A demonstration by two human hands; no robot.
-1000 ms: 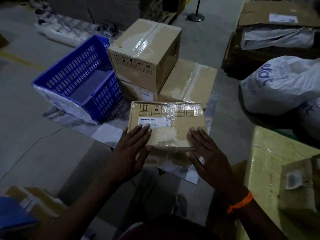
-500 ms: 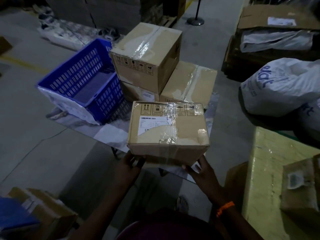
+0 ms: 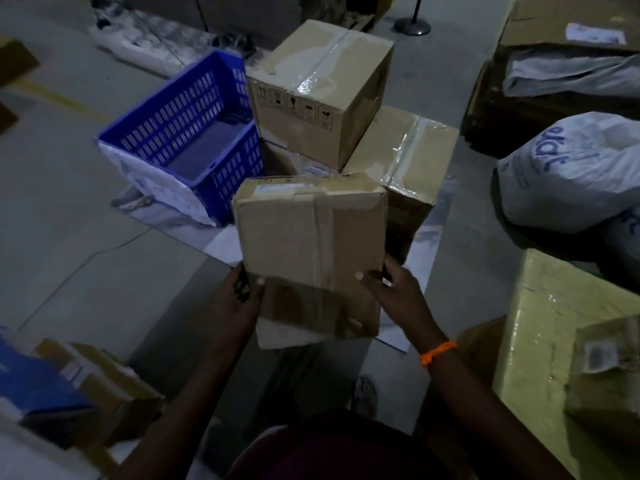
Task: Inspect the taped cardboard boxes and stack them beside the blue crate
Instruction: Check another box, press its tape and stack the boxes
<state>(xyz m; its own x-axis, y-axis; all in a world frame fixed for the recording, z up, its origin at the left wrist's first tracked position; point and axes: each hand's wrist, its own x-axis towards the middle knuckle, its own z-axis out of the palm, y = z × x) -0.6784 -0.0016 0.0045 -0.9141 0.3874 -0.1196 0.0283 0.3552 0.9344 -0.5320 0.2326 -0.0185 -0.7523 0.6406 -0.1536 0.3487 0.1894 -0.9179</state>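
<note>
Dim warehouse, grey floor (image 3: 69, 220); blue crate (image 3: 173, 119) at 10 o'clock. Your left grip (image 3: 239, 306) and right grip (image 3: 398, 296) clutch the taped box (image 3: 308, 251) by its lower sides, box at their 12.

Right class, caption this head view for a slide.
Left hand and right hand hold a taped box near the blue crate.

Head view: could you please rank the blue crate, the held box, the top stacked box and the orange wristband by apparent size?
1. blue crate
2. held box and top stacked box: alike, and the held one is nearer the camera, so unranked
3. orange wristband
</note>
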